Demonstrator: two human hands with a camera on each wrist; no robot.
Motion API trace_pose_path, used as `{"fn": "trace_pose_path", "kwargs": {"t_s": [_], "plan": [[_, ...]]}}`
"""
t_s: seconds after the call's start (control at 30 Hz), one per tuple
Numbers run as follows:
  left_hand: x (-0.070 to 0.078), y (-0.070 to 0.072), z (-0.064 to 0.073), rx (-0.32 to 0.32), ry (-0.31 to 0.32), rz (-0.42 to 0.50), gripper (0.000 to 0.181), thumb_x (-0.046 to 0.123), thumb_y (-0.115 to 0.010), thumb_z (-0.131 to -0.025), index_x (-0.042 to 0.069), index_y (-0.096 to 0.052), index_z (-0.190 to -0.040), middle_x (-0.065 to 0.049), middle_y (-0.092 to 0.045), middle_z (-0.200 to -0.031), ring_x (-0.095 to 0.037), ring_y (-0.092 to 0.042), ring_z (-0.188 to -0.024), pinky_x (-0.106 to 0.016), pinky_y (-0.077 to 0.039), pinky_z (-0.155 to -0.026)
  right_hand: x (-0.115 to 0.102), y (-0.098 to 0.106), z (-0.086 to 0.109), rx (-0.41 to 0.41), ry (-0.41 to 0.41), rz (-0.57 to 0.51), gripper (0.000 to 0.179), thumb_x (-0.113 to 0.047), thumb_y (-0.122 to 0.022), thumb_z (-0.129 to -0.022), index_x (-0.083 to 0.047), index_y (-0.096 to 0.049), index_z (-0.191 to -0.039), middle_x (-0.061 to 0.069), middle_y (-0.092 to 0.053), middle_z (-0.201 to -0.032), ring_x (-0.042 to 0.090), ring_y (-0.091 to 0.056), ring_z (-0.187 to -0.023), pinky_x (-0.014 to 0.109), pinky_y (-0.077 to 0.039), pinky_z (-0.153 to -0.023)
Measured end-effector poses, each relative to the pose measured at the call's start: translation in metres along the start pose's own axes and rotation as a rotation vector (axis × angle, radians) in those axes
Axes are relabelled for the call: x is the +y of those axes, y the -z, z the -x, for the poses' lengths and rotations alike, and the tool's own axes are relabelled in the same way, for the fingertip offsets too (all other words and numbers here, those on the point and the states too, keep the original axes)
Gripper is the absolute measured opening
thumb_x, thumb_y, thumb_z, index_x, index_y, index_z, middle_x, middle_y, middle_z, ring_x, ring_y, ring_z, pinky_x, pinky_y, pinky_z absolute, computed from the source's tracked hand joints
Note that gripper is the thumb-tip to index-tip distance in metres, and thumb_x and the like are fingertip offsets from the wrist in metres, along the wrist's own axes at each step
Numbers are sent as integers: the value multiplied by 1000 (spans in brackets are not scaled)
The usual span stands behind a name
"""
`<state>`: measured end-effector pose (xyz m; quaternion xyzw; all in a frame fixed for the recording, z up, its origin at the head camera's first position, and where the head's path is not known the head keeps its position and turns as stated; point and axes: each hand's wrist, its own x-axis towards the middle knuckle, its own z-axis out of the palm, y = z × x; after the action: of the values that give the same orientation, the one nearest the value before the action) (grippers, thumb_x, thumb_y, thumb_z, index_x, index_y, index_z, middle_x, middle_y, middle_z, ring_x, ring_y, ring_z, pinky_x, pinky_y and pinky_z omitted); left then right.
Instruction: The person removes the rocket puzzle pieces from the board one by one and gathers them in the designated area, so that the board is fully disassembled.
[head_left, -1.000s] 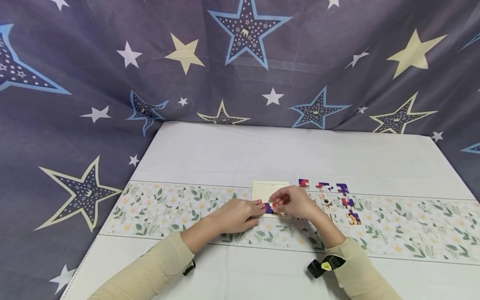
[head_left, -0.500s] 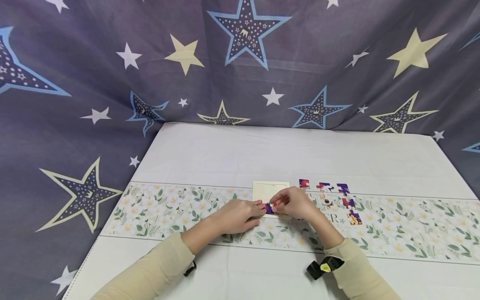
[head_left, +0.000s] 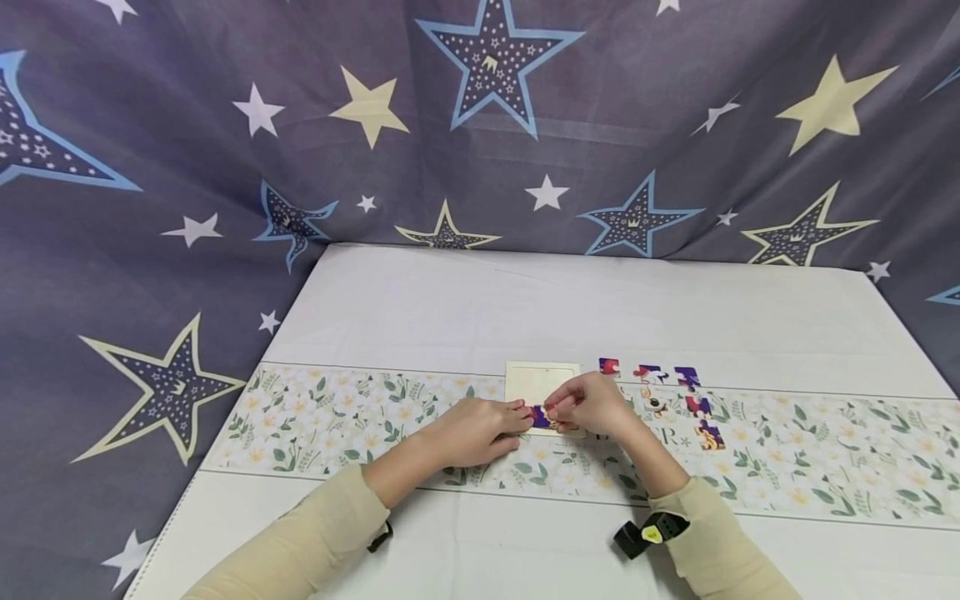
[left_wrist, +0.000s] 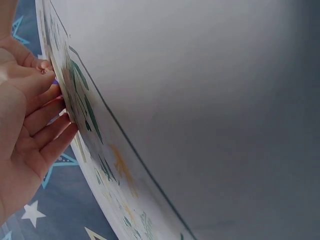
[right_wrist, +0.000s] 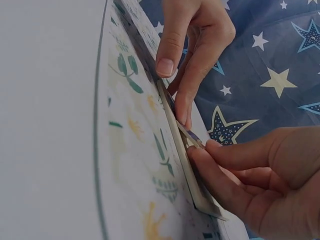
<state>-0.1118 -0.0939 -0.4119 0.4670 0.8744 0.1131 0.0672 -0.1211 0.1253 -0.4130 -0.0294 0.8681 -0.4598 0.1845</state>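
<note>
A small cream puzzle board with a raised border lies mid-table. Joined purple-and-red puzzle pieces sit along its near edge. My left hand rests at the board's left side, fingertips touching the leftmost piece; the left wrist view shows its fingers fairly straight. With thumb and index finger, my right hand pinches a puzzle piece at the right end of that row. Seen from the right wrist, this piece is tilted, with one edge lifted off the board. My right fingers hide the board's near right corner.
Several loose puzzle pieces lie right of the board, among them a red-and-purple one, a purple corner and a gold-and-purple one. A floral runner crosses the white table. A star-patterned curtain hangs behind.
My right fingers have shifted slightly to the right along the row, and more of the purple-and-gold piece shows beside them. The left hand has stayed in place.
</note>
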Motion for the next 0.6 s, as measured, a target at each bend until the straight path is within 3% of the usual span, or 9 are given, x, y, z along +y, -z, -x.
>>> {"fn": "trace_pose_path", "kwargs": {"t_s": [0.33, 0.6], "plan": [[-1, 2, 0, -16, 9, 14, 35, 26, -56, -97, 12, -62, -129, -4, -60, -135, -18, -55, -129, -35, -50, -103, 5, 18, 3, 22, 63, 22, 13, 4, -64, -85, 3, -73, -94, 14, -74, -79, 17, -71, -62, 30, -59, -60], [-1, 0, 0, -20, 12, 13, 36, 25, -56, -97, 12, -61, -130, -3, -60, -135, -18, -55, -129, -35, -49, -103, 14, 34, 10, -21, 92, -14, 14, 1, -62, -89, 8, -69, -99, 19, -73, -85, 23, -73, -69, 32, -61, -64]]}}
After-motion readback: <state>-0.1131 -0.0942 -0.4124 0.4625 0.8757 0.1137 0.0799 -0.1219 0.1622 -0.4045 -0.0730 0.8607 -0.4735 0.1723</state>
